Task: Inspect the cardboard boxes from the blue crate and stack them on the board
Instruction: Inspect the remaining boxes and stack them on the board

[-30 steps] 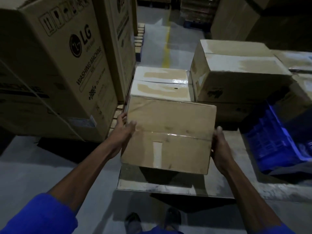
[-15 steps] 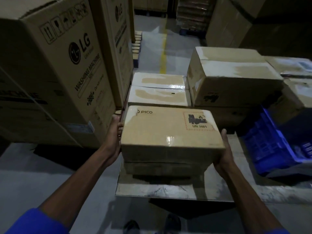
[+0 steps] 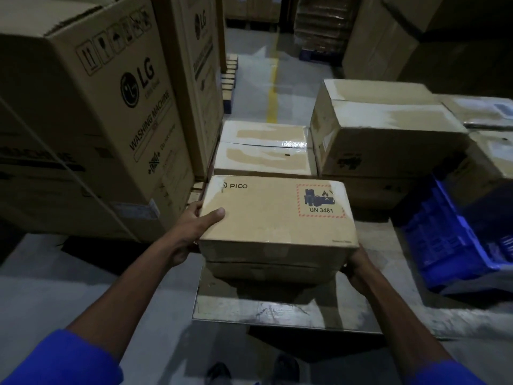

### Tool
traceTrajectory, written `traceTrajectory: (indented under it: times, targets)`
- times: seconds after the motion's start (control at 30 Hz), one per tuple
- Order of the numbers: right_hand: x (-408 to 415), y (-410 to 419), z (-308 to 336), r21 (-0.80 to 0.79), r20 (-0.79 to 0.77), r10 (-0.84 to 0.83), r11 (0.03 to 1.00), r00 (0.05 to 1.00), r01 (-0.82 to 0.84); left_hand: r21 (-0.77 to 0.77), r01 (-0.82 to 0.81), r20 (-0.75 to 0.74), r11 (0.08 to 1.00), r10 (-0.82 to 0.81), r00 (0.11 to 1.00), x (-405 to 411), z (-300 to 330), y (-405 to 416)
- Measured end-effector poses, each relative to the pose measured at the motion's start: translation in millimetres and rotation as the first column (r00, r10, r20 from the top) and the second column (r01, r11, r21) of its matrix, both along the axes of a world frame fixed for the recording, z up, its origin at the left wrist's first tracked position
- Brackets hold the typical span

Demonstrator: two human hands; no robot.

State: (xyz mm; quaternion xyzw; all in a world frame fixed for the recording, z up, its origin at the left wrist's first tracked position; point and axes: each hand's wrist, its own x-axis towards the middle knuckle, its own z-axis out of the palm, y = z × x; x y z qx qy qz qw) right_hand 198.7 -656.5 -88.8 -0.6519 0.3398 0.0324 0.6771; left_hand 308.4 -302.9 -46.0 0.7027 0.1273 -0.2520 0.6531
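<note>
Dim warehouse aisle. Turned since 1.0 s ago: PICO box (image 3: 277, 218) label-up, lowered onto box (image 3: 273, 270) on board (image 3: 277, 315). Left hand (image 3: 191, 226), right hand (image 3: 356, 262) clasping its sides. Inspection apparently done.

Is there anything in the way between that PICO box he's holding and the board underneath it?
Nothing visible blocks it. Both hands, left hand and right hand, hold the PICO box directly above the board, whose near part is bare. Whether the box already rests on another box beneath it is unclear.

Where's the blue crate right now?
In the head view the blue crate sits tilted at the right edge, right of the held PICO box and the board.
</note>
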Motion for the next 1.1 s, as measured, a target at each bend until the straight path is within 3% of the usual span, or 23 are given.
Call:
traceTrajectory:
  times: [0.1, 0.2, 0.33, 0.4, 0.47, 0.6, 0.7, 0.77, 0.9, 1.1]
  targets:
    - [-0.4, 13.2, -6.9, 0.047, -0.137, 0.033, 0.999, 0.990, -0.026, -0.068, -0.059, 0.023, 0.996, 0.060, 0.998, -0.7, 0.9, 11.1]
    - [2.0, 20.1, -7.3, 0.072, -0.143, 0.024, 0.997, 0.989, -0.014, -0.046, -0.077, 0.126, 0.996, 0.083, 0.989, -2.5, 5.8, 14.0]
    - [-5.3, 7.2, 11.0, 0.158, -0.005, -0.089, 0.983, 0.996, 0.089, 0.229, -0.029, 0.313, 0.973, -0.045, 0.949, 0.4, 4.4, 15.4]
    - [-8.9, -3.9, 27.5, 0.250, 0.072, -0.153, 0.959, 0.986, 0.131, 0.439, 0.027, 0.329, 0.898, -0.188, 0.926, -3.0, 5.3, 10.7]
    - [-10.9, -12.5, 49.2, 0.331, 0.127, -0.177, 0.935, 0.976, 0.126, 0.516, 0.117, 0.288, 0.849, -0.300, 0.909, -8.1, 5.1, -0.5]
    - [-7.4, -17.4, 80.3, 0.372, 0.203, -0.200, 0.921, 0.958, 0.114, 0.379, 0.233, 0.141, 0.895, -0.305, 0.942, -15.5, 7.8, -27.4]
    - [-5.2, -17.3, 87.3, 0.317, 0.243, -0.165, 0.945, 0.956, 0.083, 0.220, 0.185, 0.126, 0.958, -0.216, 0.968, -18.0, 24.3, -48.4]
    - [-3.4, -16.4, 89.6, 0.264, 0.272, -0.104, 0.964, 0.957, 0.030, 0.075, 0.096, 0.093, 0.993, -0.103, 0.990, -16.8, 35.6, -55.0]
    - [6.0, -14.8, 89.3, 0.108, 0.321, 0.087, 0.986, 0.943, -0.127, -0.096, 0.137, 0.057, 0.986, -0.132, 0.990, -7.6, 54.4, -49.8]
    - [11.8, -11.5, 87.4, 0.086, 0.373, 0.124, 0.982, 0.920, -0.167, -0.044, 0.219, 0.094, 0.975, -0.214, 0.972, -8.9, 72.9, -56.8]
